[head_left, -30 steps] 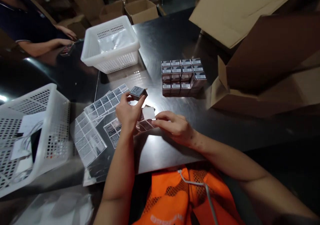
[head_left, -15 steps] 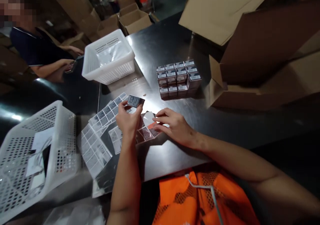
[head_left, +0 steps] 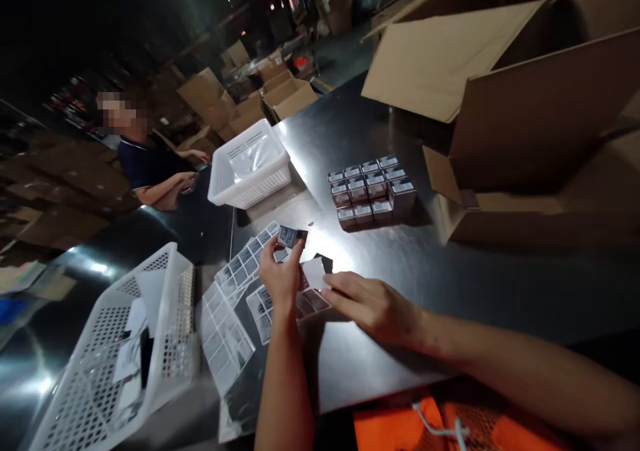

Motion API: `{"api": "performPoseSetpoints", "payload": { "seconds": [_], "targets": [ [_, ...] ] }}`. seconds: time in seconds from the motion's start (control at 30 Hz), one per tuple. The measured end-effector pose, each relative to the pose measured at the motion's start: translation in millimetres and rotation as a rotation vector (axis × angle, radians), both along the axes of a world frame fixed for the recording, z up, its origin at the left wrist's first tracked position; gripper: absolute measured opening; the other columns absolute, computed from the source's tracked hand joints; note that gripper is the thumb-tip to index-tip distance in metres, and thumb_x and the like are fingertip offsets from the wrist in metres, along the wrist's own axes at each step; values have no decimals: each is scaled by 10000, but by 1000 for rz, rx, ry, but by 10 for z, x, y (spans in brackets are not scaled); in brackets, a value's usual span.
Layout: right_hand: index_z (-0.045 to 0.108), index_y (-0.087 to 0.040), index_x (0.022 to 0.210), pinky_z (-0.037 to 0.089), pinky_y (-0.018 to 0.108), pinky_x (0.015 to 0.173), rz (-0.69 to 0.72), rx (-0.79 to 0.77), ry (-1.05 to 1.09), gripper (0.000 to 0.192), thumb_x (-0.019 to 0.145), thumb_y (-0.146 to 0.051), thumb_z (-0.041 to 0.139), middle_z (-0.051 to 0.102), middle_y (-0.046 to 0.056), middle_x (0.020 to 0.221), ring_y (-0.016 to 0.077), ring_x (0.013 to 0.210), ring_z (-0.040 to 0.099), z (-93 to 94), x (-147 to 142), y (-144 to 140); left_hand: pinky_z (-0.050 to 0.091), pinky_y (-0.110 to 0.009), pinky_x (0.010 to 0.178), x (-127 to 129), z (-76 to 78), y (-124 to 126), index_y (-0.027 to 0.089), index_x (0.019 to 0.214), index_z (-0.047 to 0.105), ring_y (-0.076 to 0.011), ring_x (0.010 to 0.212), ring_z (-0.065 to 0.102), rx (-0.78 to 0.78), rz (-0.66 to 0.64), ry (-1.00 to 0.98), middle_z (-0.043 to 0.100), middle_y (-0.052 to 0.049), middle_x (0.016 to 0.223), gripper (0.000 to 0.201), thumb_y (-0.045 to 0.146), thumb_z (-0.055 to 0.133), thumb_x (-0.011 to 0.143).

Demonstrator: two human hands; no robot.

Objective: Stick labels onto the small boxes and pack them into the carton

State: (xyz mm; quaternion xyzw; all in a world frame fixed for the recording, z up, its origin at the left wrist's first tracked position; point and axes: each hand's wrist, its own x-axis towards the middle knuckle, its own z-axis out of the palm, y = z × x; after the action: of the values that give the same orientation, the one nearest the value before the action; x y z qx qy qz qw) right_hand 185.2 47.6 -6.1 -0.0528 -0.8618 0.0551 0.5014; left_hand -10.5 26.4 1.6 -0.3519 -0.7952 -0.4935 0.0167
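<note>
In the head view my left hand (head_left: 283, 274) is closed around a small dark box (head_left: 291, 237) with a printed label on its top. Close beside it, the fingers of my right hand (head_left: 373, 301) are pressed together at the edge of a white card-like piece (head_left: 314, 273). Whether that piece belongs to a box cannot be made out. Below the hands lie dark reddish boxes (head_left: 311, 302), partly hidden. Sheets of grey printed labels (head_left: 223, 337) are spread on the metal table (head_left: 490, 297) left of my left hand.
Small boxes with barcode labels (head_left: 373, 194) stand in rows beyond my hands. A large open carton (head_left: 520, 131) occupies the right side. White baskets (head_left: 175, 304) stand at left and farther back. A co-worker (head_left: 155, 171) is at the table's far left.
The view has tilted up, so everything sits lower and farther right. My right hand's fingers have drawn together at the white piece; an orange bit near them is out of sight. My left hand keeps the box.
</note>
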Motion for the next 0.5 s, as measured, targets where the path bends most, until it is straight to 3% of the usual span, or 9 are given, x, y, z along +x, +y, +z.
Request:
{"api": "performPoseSetpoints", "payload": {
  "seconds": [0.07, 0.13, 0.23, 0.37, 0.5],
  "targets": [
    [714, -146, 928, 616, 324, 755, 79, -22, -2, 197, 956, -70, 534, 740, 104, 944, 204, 905, 687, 64, 24, -18, 461, -393, 908, -15, -15, 2, 218, 1057, 632, -231, 921, 638, 16, -17, -39, 664, -22, 913, 476, 427, 784, 658],
    [719, -175, 919, 593, 329, 828, 255, -124, 17, 165, 963, -118, 571, 738, 76, 943, 195, 972, 668, 160, 74, -9, 475, -334, 847, -7, -25, 4, 227, 1094, 580, -188, 884, 641, 66, -80, -139, 664, -16, 952, 499, 331, 769, 644],
    [726, -205, 939, 560, 313, 898, 464, -498, 129, 79, 947, -217, 649, 725, 55, 928, 167, 998, 656, 314, 179, 89, 465, -234, 668, 61, -15, -11, 248, 1098, 493, -115, 723, 622, 173, -269, -367, 671, -8, 972, 548, 239, 747, 612],
    [699, -203, 902, 570, 308, 823, 410, -1106, 307, 121, 851, -295, 759, 716, 20, 891, 151, 859, 685, 401, 286, 326, 437, -190, 556, 236, 38, -75, 265, 1040, 513, -91, 619, 583, 186, -528, -504, 662, 30, 854, 540, 179, 774, 575],
    [624, -200, 1071, 575, 314, 779, 388, -1453, 237, 371, 754, -267, 806, 702, -23, 772, 142, 759, 691, 371, 305, 457, 423, -184, 504, 397, 44, -138, 267, 1035, 558, -83, 566, 574, 118, -653, -494, 686, 33, 850, 533, 153, 791, 569]
  ]
}}
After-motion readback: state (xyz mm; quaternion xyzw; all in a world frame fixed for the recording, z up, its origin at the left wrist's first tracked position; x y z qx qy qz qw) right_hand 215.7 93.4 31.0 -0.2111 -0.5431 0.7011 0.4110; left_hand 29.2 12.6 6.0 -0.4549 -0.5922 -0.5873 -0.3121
